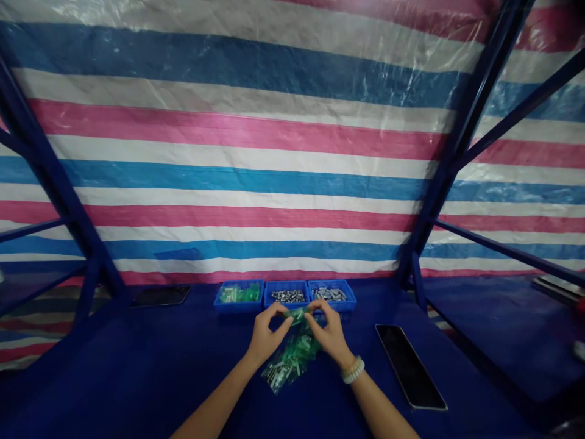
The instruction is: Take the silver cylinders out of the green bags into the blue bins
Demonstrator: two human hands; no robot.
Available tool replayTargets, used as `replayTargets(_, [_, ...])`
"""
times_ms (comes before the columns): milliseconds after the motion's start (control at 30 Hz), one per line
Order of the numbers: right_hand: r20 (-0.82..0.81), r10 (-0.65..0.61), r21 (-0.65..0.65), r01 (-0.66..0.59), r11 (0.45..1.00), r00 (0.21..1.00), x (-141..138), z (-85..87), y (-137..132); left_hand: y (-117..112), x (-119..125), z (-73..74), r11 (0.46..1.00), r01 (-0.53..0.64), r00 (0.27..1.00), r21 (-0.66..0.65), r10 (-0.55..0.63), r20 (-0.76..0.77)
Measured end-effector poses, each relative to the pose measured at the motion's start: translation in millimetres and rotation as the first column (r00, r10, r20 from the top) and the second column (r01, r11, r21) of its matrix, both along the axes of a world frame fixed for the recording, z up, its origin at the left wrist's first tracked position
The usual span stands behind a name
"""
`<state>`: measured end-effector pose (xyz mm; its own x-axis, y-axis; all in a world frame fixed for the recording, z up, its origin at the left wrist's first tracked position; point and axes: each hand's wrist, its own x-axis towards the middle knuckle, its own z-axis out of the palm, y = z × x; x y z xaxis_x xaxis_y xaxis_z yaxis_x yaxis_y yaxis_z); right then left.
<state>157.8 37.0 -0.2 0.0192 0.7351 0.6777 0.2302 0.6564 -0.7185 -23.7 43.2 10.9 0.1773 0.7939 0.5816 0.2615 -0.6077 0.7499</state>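
Note:
My left hand (265, 332) and my right hand (329, 332) meet over the blue table (137, 378), both pinching one small green plastic bag (298, 314) between fingertips. Under the hands lies a pile of green bags (292, 360) with small metal parts inside. Right behind the hands stand three small blue trays: the left tray (239, 296) holds green bags, the middle tray (287, 295) and the right tray (332, 294) hold small grey metal parts. A pale beaded bracelet sits on my right wrist.
A dark phone (410, 373) lies face up to the right of my right arm. Another dark phone (161, 296) lies at the back left. Blue metal frame posts (68, 201) rise at both sides, and a striped tarpaulin (274, 134) hangs behind.

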Motion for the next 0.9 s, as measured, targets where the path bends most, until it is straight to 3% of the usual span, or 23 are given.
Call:
replayTargets(67, [-0.099, 0.047, -0.125, -0.059, 0.99, 0.994, -2, -3.3, 2, 1, 3, -0.5, 0.953, 0.089, 0.988, -0.289, -0.048, 0.144])
replayTargets(133, [-0.173, 0.101, -0.191, -0.134, 0.972, 0.98, -4, -8.5, 4, 1, 6, -2.7, 0.853, 0.182, 0.963, -0.489, -0.054, 0.264])
replayTargets(200, [-0.211, 0.125, -0.234, -0.174, 0.957, 0.97, -5, -14.1, 7, 0, 7, -5.3, 0.757, 0.249, 0.939, -0.604, -0.034, 0.343])
replayTargets(267, [-0.232, 0.131, -0.264, -0.192, 0.945, 0.964, -6, -18.5, 9, 1, 6, -6.5, 0.721, 0.272, 0.93, -0.637, -0.027, 0.367])
replayTargets(400, [-0.294, 0.145, -0.283, -0.231, 0.931, 0.945, -5, -21.6, 13, 11, -5, -0.9, 0.899, 0.01, 0.988, -0.439, 0.057, 0.14])
replayTargets(467, [-0.339, 0.132, -0.295, -0.238, 0.925, 0.932, -3, -21.5, 14, 23, -20, 6.1, 0.936, -0.146, 0.984, -0.319, 0.172, 0.052])
replayTargets(567, [-0.401, 0.062, -0.325, -0.205, 0.923, 0.914, -1, -21.9, 16, 44, -57, 21.2, 0.906, -0.362, 0.93, -0.219, 0.366, -0.023])
replayTargets(700, [-0.444, 0.002, -0.334, -0.168, 0.927, 0.896, 1, -23.9, 20, 66, -109, 41.3, 0.758, -0.645, 0.758, -0.094, 0.619, -0.208])
replayTargets(800, [-0.457, -0.004, -0.315, -0.158, 0.936, 0.89, 2, -24.4, 21, 75, -125, 45.1, 0.695, -0.718, 0.647, -0.034, 0.649, -0.4])
replayTargets(900, [-0.452, -0.049, -0.293, -0.096, 0.951, 0.891, 3, -22.9, 21, 80, -115, 37.3, 0.722, -0.691, 0.59, -0.008, 0.558, -0.583])
